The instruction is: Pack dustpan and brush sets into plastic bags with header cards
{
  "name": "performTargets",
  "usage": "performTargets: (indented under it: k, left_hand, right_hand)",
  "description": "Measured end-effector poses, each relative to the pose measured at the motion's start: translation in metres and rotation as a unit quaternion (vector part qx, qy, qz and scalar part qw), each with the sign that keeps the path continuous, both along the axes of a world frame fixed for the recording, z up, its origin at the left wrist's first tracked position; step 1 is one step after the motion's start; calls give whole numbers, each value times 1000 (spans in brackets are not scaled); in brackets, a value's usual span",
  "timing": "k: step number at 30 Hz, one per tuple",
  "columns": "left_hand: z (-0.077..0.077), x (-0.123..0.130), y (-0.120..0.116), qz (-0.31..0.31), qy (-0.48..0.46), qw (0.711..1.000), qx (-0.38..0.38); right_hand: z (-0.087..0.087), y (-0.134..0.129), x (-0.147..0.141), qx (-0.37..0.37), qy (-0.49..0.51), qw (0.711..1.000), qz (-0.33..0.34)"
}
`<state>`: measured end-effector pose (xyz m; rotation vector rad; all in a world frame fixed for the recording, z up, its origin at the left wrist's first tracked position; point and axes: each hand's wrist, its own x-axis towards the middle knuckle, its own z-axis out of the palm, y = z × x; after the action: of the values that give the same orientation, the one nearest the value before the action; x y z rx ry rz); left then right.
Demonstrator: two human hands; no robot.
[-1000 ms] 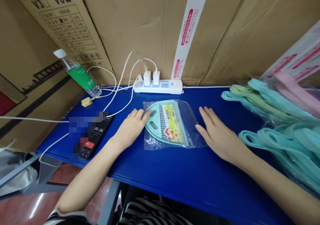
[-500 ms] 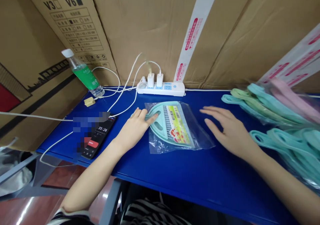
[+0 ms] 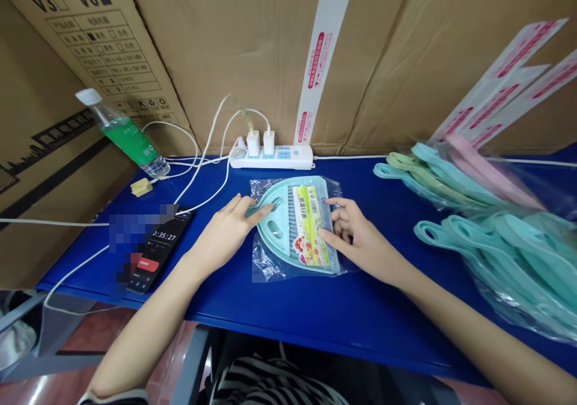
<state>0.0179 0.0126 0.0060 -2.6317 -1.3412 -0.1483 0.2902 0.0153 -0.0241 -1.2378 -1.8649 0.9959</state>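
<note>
A mint-green dustpan and brush set (image 3: 274,225) with a yellow-green label lies in a clear plastic bag on the blue table (image 3: 270,321). My left hand (image 3: 229,225) grips its left edge, thumb on top near the oval holes and fingers curled at the side. At the opposite edge, my right hand (image 3: 356,231) has its thumb over the label side and its index finger on the bag, the other fingers curled. Both hands close on the set from either side.
Bagged mint dustpans (image 3: 518,255) and a bagged pile of blue, green and pink ones (image 3: 469,170) lie at the right. Behind stand a white power strip (image 3: 274,158) and cardboard boxes (image 3: 270,50). Left are a tilted bottle (image 3: 130,140), cables and a phone (image 3: 157,249).
My right hand has moved left from beside the bag onto the set's right edge. My left hand stays on the left edge. The camera view has shifted to the right.
</note>
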Motion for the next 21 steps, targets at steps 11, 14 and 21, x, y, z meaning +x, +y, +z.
performTargets:
  k: [11,14,21]
  left_hand:
    - [0,2,0,-20,-4,1000,3]
    - [1,4,-1,-18,3,1000,-4]
    - [2,6,-3,-16,34,999,14]
  right_hand:
    - [-4,8,4,-83,93,992,11]
    - [-3,8,3,-84,104,991,3]
    - [-4,7,-2,-133,130,982,22]
